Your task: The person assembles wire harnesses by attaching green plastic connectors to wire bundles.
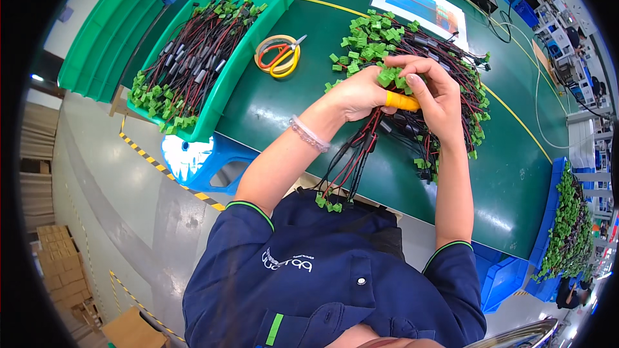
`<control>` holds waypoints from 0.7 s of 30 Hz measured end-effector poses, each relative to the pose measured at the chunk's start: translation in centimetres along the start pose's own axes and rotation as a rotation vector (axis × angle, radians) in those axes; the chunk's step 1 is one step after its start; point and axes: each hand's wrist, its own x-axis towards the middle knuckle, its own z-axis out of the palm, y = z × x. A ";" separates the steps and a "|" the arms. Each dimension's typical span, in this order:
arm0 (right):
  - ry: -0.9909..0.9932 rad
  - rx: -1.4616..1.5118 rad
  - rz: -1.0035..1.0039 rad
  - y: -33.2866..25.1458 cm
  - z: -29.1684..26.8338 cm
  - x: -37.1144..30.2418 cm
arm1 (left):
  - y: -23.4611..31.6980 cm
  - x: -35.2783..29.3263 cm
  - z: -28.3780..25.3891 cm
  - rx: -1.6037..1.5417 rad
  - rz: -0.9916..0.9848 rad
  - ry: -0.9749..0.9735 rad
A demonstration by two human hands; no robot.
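My left hand (362, 95) is closed round a bundle of red and black wire harnesses (367, 142), which hangs over the table's near edge with green connectors (330, 203) at its lower end. A yellow cover wraps one of this hand's digits. More green connectors (389, 77) stick up from the top of the bundle. My right hand (440, 93) faces the left, its thumb and fingers bent round these upper connectors; the exact contact is partly hidden. Behind both hands spreads a large heap of similar harnesses (474, 100) with green connectors and dark sleeves.
On the green table (277, 129), scissors (284, 58) lie on a tape roll (261, 48). A green bin (216, 100) of harnesses stands left, a printed sheet (419, 3) behind the heap. A blue bin (545, 219) of harnesses is at right, a blue stool (219, 161) below left.
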 end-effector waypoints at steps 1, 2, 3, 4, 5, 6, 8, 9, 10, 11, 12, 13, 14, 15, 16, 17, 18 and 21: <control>-0.037 -0.001 -0.028 -0.1 -0.2 0.0 | 0.1 -0.1 -0.1 -0.014 0.002 -0.016; -0.077 -0.001 -0.056 -0.3 -0.5 -0.1 | 0.2 -0.3 -0.2 -0.036 0.008 -0.044; -0.120 -0.001 -0.084 -0.4 -0.7 -0.1 | 0.3 -0.5 -0.4 -0.058 0.017 -0.062; -0.136 0.020 -0.043 -0.6 -1.0 -0.2 | 0.3 -0.7 -0.5 -0.051 0.013 -0.066; -0.119 -0.025 -0.028 -0.7 -1.2 -0.2 | 0.3 -0.9 -0.6 -0.045 0.015 -0.090; -0.121 -0.072 -0.024 -0.8 -1.5 -0.1 | 0.3 -1.0 -0.6 -0.044 0.022 -0.100; -0.091 -0.172 -0.074 -0.8 -1.6 0.0 | 0.3 -1.0 -0.7 -0.030 0.037 -0.164; -0.061 -0.224 -0.129 -0.7 -1.6 0.1 | 0.3 -0.9 -0.8 -0.048 0.026 -0.178; -0.032 -0.275 -0.184 -0.6 -1.4 0.1 | 0.2 -0.9 -0.8 -0.070 0.020 -0.210; -0.005 -0.324 -0.240 -0.5 -1.3 0.1 | 0.3 -0.8 -0.9 -0.085 0.009 -0.215; 0.048 -0.313 -0.241 -0.4 -1.1 0.1 | 0.2 -0.8 -1.0 -0.105 0.012 -0.196; 0.101 -0.302 -0.243 -0.3 -0.9 0.0 | 0.2 -0.8 -1.1 -0.118 0.008 -0.152; 0.135 -0.292 -0.240 -0.3 -0.9 0.0 | 0.2 -0.8 -1.3 -0.140 0.006 -0.134; 0.138 -0.386 -0.267 -0.3 -0.9 -0.1 | 0.2 -0.9 -1.4 -0.111 -0.013 -0.111; 0.121 -0.480 -0.289 -0.4 -0.9 -0.2 | 0.3 -0.9 -1.7 -0.091 -0.030 -0.113; 0.124 -0.561 -0.301 -0.5 -0.9 -0.1 | 0.4 -0.9 -1.8 -0.073 -0.049 -0.108; 0.097 -0.575 -0.275 -0.5 -1.0 -0.1 | 0.3 -0.9 -2.0 -0.003 -0.078 -0.068; 0.071 -0.577 -0.222 -0.5 -1.0 0.6 | 0.0 -0.6 -2.1 -0.191 -0.065 -0.156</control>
